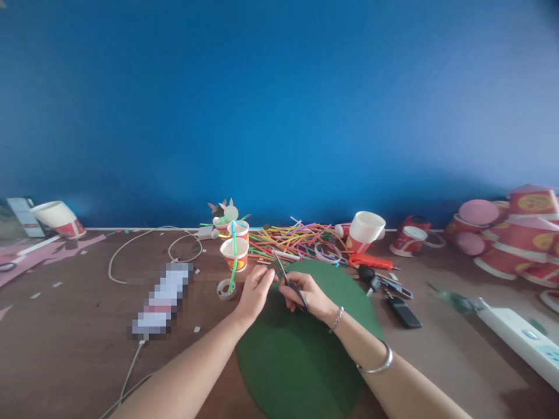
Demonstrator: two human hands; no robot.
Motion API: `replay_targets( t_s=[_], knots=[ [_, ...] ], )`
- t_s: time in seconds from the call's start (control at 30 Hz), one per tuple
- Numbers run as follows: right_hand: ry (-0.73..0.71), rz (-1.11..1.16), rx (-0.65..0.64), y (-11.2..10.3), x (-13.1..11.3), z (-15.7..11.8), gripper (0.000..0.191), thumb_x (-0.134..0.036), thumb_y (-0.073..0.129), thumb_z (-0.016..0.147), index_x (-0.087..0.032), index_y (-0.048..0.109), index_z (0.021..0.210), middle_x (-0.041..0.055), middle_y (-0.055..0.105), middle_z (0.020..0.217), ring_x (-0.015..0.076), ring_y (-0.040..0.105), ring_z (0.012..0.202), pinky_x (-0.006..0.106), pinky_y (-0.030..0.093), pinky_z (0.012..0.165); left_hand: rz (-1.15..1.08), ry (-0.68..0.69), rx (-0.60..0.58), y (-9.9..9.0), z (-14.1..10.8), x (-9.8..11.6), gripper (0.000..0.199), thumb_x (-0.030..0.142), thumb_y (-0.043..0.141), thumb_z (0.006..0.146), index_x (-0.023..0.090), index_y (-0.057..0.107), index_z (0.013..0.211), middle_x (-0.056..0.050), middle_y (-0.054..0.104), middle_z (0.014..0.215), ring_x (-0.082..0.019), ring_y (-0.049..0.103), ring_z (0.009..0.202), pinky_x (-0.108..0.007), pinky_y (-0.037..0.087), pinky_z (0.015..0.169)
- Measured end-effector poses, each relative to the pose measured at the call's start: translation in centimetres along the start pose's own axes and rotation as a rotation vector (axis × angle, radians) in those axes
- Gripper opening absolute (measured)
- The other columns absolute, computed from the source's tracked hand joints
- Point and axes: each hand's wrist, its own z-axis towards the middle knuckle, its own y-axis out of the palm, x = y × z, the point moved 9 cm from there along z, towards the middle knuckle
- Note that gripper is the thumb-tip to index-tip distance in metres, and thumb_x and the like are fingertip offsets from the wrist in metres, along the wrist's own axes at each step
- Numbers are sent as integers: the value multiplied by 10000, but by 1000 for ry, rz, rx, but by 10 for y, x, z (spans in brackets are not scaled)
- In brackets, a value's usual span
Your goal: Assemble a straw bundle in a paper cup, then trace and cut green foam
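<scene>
My right hand (303,291) is closed around the handles of a pair of scissors (285,271), whose blades point up and away to the left. My left hand (257,288) pinches a small dark green piece (275,269), which looks like paper and is mostly hidden by the fingers. The scissors are close beside the left fingertips. Both hands are above a large round green sheet (314,361) on the table. Just left of my left hand are a roll of tape (226,289) and a paper cup (230,256) with a green strip hanging over it.
Colourful thin sticks (297,240) lie in a pile along the wall. A phone (163,299) on a cable sits to the left. Rightward are a white cup (365,230), an orange-handled tool (371,261), keys (404,311), a power strip (519,334) and stacked red cups (519,238).
</scene>
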Motion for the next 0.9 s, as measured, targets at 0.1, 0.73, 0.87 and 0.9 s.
replay_targets(
  t_s=[0.1,0.73,0.87,0.9],
  knots=[
    [-21,-2,-3,1,-3,0,319,-461,633,712,-159,531,736,-42,542,475,73,479,383,174,359,367,-15,2,-38,2,0,1,298,392,465,842,180,535,644,-8,529,700,-163,508,735,-262,393,689],
    [9,-4,3,-1,-2,-1,291,-417,664,676,-166,518,690,-66,489,420,66,428,344,181,360,351,7,2,57,-6,0,1,322,403,448,849,181,509,624,-3,518,667,-160,500,706,-260,387,663],
    [24,5,-5,0,0,-1,302,-426,674,665,-164,529,703,-64,500,421,69,440,347,183,374,361,4,14,67,-7,1,1,312,389,455,849,181,493,619,6,509,651,-148,497,677,-250,387,634],
    [25,6,-7,0,0,-1,304,-430,672,667,-162,535,711,-61,509,429,69,447,353,183,379,366,-3,16,59,-6,1,1,305,383,458,849,180,496,623,7,513,654,-145,500,673,-249,389,633]
  ],
)
